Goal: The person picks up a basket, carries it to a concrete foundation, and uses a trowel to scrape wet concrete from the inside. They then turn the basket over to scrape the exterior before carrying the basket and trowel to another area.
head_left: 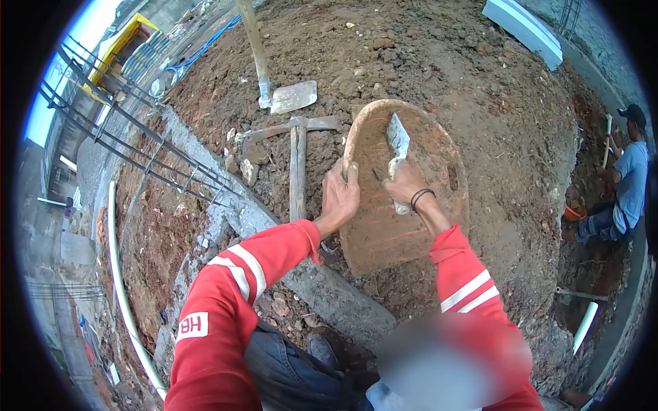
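A mud-coated brown tub (404,246) with a rounded raised rim lies on the soil in front of me. My left hand (340,195) is closed on its left rim, thumb over the edge. Inside the tub, my right hand (406,183) grips the handle of a small trowel (397,135), whose pale, dirty blade points up and away from me. A dark band circles my right wrist. Left of the tub lies a pickaxe (297,157) with a wooden handle, and beyond it a hoe (295,97) with a broad blade.
A concrete beam (322,294) runs past my feet, with a rebar cage (137,130) rising at left. A white pipe (120,281) lies farther left. Another person (627,181) crouches in a trench at right. A pale block (524,29) lies at the upper right.
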`<action>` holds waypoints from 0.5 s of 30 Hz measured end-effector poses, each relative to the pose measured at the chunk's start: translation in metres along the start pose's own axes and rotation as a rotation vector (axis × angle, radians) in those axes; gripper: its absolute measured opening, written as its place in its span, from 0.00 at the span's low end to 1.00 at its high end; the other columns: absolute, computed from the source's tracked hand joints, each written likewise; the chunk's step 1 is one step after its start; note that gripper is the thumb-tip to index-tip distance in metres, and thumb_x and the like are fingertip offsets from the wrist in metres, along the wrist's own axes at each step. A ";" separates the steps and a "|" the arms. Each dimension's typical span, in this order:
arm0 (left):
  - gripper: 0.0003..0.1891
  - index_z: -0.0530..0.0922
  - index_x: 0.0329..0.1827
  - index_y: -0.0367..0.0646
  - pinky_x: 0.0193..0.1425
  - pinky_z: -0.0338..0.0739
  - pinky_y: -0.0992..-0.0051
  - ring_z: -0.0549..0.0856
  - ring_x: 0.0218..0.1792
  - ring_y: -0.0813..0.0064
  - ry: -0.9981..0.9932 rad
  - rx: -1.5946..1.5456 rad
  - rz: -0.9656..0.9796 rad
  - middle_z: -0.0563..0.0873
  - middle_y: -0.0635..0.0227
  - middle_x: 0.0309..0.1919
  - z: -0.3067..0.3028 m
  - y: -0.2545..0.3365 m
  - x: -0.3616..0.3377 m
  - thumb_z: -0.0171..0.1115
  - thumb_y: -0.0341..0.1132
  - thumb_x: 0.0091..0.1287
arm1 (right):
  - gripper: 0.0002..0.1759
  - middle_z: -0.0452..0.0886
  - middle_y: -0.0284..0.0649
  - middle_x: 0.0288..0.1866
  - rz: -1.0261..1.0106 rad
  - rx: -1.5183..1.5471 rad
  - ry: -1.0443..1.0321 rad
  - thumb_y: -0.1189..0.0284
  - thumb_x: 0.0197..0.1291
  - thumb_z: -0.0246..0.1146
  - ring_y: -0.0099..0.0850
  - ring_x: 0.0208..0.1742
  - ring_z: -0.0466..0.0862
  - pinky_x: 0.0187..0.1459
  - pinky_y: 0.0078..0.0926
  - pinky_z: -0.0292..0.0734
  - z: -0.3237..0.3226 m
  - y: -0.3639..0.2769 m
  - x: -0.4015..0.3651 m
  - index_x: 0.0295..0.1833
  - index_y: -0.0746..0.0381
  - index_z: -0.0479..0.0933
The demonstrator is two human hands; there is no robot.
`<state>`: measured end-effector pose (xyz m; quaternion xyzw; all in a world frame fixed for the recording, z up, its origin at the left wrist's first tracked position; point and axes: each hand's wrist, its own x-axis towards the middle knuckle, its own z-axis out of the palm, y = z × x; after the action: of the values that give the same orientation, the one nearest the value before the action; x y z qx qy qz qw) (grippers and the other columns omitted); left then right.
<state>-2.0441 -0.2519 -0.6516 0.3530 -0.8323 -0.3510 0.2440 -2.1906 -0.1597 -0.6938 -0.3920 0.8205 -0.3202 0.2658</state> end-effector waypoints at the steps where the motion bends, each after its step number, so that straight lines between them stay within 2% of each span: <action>1: 0.19 0.77 0.50 0.30 0.50 0.72 0.55 0.79 0.43 0.38 -0.018 0.004 -0.008 0.81 0.37 0.39 0.003 -0.001 -0.001 0.48 0.40 0.70 | 0.22 0.81 0.65 0.39 0.009 -0.005 0.002 0.68 0.45 0.62 0.55 0.44 0.83 0.47 0.45 0.78 -0.003 -0.001 -0.011 0.41 0.78 0.76; 3: 0.18 0.76 0.48 0.30 0.48 0.72 0.54 0.80 0.42 0.38 0.009 -0.030 0.018 0.81 0.37 0.37 0.008 -0.002 0.000 0.48 0.39 0.70 | 0.25 0.80 0.66 0.39 -0.106 -0.082 0.007 0.70 0.45 0.63 0.57 0.43 0.83 0.46 0.46 0.78 -0.003 -0.008 -0.031 0.45 0.79 0.73; 4: 0.17 0.76 0.46 0.29 0.46 0.72 0.53 0.80 0.41 0.38 0.050 -0.053 0.041 0.81 0.37 0.36 0.008 -0.004 0.002 0.49 0.38 0.69 | 0.27 0.80 0.65 0.38 -0.158 -0.171 -0.079 0.71 0.47 0.62 0.58 0.43 0.82 0.46 0.46 0.78 0.004 -0.003 -0.031 0.50 0.79 0.69; 5: 0.17 0.76 0.46 0.29 0.46 0.72 0.53 0.80 0.41 0.38 0.044 -0.048 0.041 0.81 0.37 0.36 0.006 -0.010 0.006 0.49 0.38 0.69 | 0.27 0.80 0.65 0.38 -0.154 -0.164 -0.080 0.71 0.47 0.62 0.58 0.43 0.82 0.46 0.46 0.78 0.005 0.001 -0.039 0.50 0.79 0.69; 7: 0.19 0.76 0.47 0.29 0.48 0.72 0.53 0.81 0.43 0.39 0.062 -0.063 -0.030 0.82 0.37 0.38 0.001 -0.025 0.012 0.47 0.39 0.70 | 0.24 0.81 0.64 0.38 -0.309 -0.215 -0.083 0.72 0.49 0.60 0.59 0.44 0.82 0.46 0.47 0.78 0.002 0.018 -0.056 0.51 0.76 0.70; 8: 0.20 0.76 0.49 0.30 0.48 0.72 0.54 0.81 0.44 0.40 0.043 -0.072 -0.031 0.82 0.37 0.38 -0.005 -0.018 0.009 0.46 0.41 0.71 | 0.24 0.81 0.64 0.38 -0.318 -0.214 -0.094 0.72 0.49 0.60 0.59 0.44 0.82 0.46 0.47 0.78 -0.006 0.023 -0.059 0.51 0.76 0.70; 10: 0.20 0.76 0.49 0.30 0.48 0.72 0.54 0.81 0.43 0.40 0.084 -0.067 0.002 0.82 0.38 0.38 0.001 -0.039 0.017 0.47 0.41 0.71 | 0.19 0.81 0.60 0.40 -0.116 -0.457 -0.059 0.74 0.52 0.59 0.55 0.43 0.83 0.46 0.46 0.79 -0.020 0.028 -0.067 0.50 0.71 0.71; 11: 0.20 0.76 0.50 0.30 0.47 0.72 0.54 0.81 0.43 0.41 0.107 -0.067 0.052 0.82 0.38 0.38 0.006 -0.047 0.015 0.47 0.41 0.71 | 0.19 0.81 0.60 0.40 -0.114 -0.459 -0.081 0.74 0.52 0.59 0.55 0.43 0.83 0.46 0.46 0.79 -0.019 0.030 -0.063 0.50 0.71 0.71; 13: 0.20 0.76 0.50 0.30 0.47 0.73 0.55 0.81 0.43 0.41 0.028 -0.166 -0.004 0.82 0.39 0.37 -0.001 -0.028 0.005 0.47 0.41 0.70 | 0.15 0.83 0.55 0.43 0.079 -0.589 0.071 0.76 0.56 0.58 0.51 0.43 0.84 0.44 0.45 0.80 -0.021 0.034 -0.053 0.49 0.68 0.73; 15: 0.20 0.76 0.50 0.30 0.48 0.73 0.56 0.82 0.43 0.42 0.031 -0.066 0.040 0.83 0.41 0.37 0.001 -0.030 0.010 0.48 0.41 0.70 | 0.14 0.83 0.53 0.42 0.015 -0.647 0.035 0.77 0.57 0.57 0.49 0.43 0.85 0.43 0.42 0.81 -0.003 0.034 -0.062 0.49 0.69 0.73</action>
<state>-2.0384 -0.2742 -0.6730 0.3332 -0.8232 -0.3679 0.2755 -2.1742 -0.0915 -0.7056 -0.4446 0.8870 -0.0474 0.1156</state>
